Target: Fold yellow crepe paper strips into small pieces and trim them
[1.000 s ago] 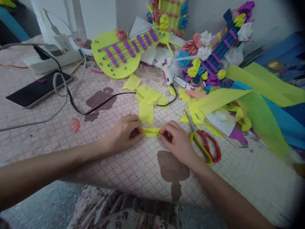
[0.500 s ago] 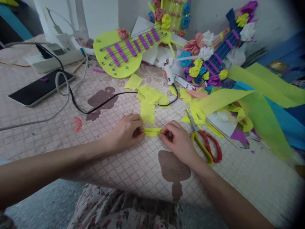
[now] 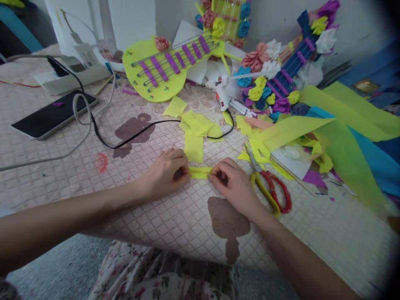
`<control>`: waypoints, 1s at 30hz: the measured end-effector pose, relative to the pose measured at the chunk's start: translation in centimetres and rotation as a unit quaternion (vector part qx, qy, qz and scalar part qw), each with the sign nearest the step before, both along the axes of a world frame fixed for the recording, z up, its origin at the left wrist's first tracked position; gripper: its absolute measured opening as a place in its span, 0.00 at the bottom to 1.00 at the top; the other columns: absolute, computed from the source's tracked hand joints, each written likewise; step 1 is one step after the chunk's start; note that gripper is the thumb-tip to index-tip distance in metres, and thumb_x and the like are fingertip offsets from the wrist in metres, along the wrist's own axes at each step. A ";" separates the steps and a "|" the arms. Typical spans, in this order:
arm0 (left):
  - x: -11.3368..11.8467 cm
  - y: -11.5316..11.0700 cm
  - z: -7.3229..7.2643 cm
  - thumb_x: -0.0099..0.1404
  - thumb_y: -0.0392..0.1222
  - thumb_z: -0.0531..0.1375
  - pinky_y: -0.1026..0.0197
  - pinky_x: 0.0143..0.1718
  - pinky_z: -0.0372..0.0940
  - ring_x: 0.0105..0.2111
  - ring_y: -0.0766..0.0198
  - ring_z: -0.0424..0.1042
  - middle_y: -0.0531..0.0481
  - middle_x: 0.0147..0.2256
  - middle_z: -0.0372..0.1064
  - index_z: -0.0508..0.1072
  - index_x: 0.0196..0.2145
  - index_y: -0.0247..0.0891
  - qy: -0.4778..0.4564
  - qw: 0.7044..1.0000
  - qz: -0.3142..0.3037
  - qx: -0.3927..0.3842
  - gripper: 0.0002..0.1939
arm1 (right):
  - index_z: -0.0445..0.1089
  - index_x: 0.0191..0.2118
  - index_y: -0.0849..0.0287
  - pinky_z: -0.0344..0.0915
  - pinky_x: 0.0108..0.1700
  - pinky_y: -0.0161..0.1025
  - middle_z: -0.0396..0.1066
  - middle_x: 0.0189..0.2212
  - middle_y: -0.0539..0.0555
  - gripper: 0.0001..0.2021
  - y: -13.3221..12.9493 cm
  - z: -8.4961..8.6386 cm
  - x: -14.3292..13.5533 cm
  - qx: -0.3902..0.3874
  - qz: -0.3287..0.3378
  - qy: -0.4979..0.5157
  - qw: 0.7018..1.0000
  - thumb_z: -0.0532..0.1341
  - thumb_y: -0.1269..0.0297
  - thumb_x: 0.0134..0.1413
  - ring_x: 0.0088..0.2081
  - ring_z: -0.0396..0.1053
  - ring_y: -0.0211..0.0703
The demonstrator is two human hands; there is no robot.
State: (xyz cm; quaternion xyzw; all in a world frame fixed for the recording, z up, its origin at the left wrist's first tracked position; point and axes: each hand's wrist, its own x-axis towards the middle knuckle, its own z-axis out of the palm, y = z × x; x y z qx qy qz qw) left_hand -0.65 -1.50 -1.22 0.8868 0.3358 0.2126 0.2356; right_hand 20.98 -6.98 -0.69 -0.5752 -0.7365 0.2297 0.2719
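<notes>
A folded strip of yellow crepe paper (image 3: 200,173) is stretched sideways between my hands, low over the patterned tablecloth (image 3: 175,221). My left hand (image 3: 170,168) pinches its left end, fingers closed. At the right end, the thumb and fingers of my right hand (image 3: 233,181) are closed on the same strip. Just beyond it lie several cut yellow paper pieces (image 3: 193,146), some overlapping. Scissors (image 3: 271,189) with red and yellow handles rest beside my right hand, blades pointing away from me.
A white glue gun (image 3: 222,93) stands behind the paper pieces, its black cord (image 3: 134,139) running left. A yellow paper guitar (image 3: 156,87) and a blue one (image 3: 287,73) with paper flowers are at the back. A phone (image 3: 53,116) lies left, coloured sheets (image 3: 350,141) right.
</notes>
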 end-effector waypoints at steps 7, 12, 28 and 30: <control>-0.4 0.1 0.0 0.62 0.37 0.57 0.56 0.40 0.61 0.36 0.60 0.64 0.47 0.34 0.64 0.68 0.30 0.35 0.006 1.000 -0.016 -0.007 0.04 | 0.63 0.28 0.58 0.57 0.30 0.35 0.60 0.29 0.48 0.07 0.1 0.1 0.0 -0.002 -0.001 -0.001 1.000 0.59 0.76 0.51 0.29 0.61 0.36; -0.2 0.2 -0.1 0.63 0.36 0.56 0.55 0.41 0.61 0.36 0.61 0.65 0.47 0.34 0.65 0.68 0.30 0.35 0.011 1.000 -0.009 0.006 0.05 | 0.63 0.28 0.57 0.57 0.30 0.35 0.60 0.29 0.49 0.06 0.1 0.0 0.0 0.007 0.001 -0.003 1.000 0.59 0.74 0.53 0.29 0.60 0.36; 0.3 -0.3 -0.1 0.61 0.35 0.56 0.56 0.41 0.61 0.36 0.60 0.64 0.48 0.33 0.65 0.67 0.28 0.35 0.046 0.998 0.025 0.030 0.04 | 0.61 0.28 0.57 0.58 0.30 0.37 0.61 0.29 0.50 0.06 0.1 -0.4 -0.2 0.027 -0.002 -0.035 0.999 0.57 0.73 0.53 0.31 0.62 0.39; 0.3 -0.3 -0.2 0.60 0.34 0.56 0.56 0.41 0.60 0.36 0.60 0.64 0.48 0.32 0.65 0.66 0.27 0.35 0.048 0.998 0.027 0.033 0.04 | 0.61 0.28 0.56 0.58 0.31 0.37 0.61 0.29 0.50 0.06 0.1 -0.4 -0.3 0.033 -0.003 -0.038 0.999 0.57 0.73 0.53 0.31 0.62 0.39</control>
